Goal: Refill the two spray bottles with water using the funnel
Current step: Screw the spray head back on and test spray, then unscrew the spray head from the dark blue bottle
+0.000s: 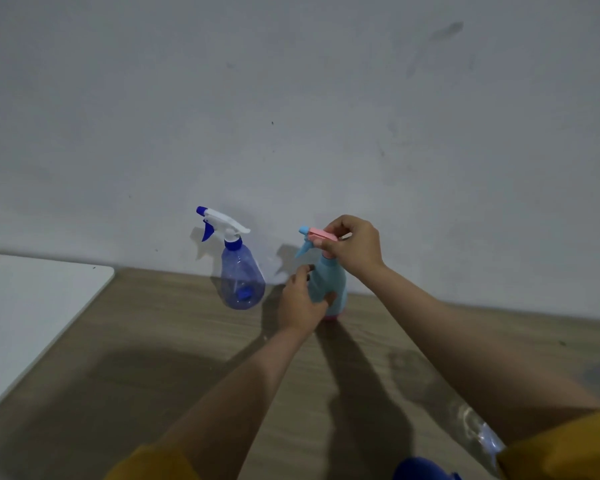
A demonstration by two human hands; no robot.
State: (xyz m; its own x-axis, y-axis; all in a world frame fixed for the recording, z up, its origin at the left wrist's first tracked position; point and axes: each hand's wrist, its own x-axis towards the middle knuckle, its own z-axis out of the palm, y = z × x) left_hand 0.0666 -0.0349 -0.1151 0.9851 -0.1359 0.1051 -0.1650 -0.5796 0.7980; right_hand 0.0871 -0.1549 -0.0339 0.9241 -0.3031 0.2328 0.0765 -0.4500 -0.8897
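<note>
Near edge of the table: a round dark blue thing [425,469] shows at the bottom of the view, cut by the frame; I cannot tell what it is. Just beside it, under the right sleeve, lies something clear and shiny [478,433], maybe a plastic bottle; it is too blurred to be sure.
Open room: the wooden table [153,358] is bare between the forearms and to the left of them, so there is place to bring a bottle nearer before filling.
Left side: a white board [32,306] covers the left part of the table, with its rounded corner toward the far edge.
Left hand [302,303]: fingers and thumb are curled round the body of the light blue spray bottle [329,282] and hold it upright.
Right hand [355,245]: it pinches the pink spray head [321,235] from above, probably to unscrew it.
Place of the bottles: both stand at the far edge of the table, near the wall [291,98]. The dark blue spray bottle [241,275] stands just left of the light one, apart from it.
Risk: if the head turns stiffly, the bottle may twist in the left hand and tip.
Risk: the left elbow or wrist could knock the dark blue bottle, which looks nearly empty and light.
Risk: the wall close behind leaves little room for lifting the head with its tube.
Funnel: not in view.
</note>
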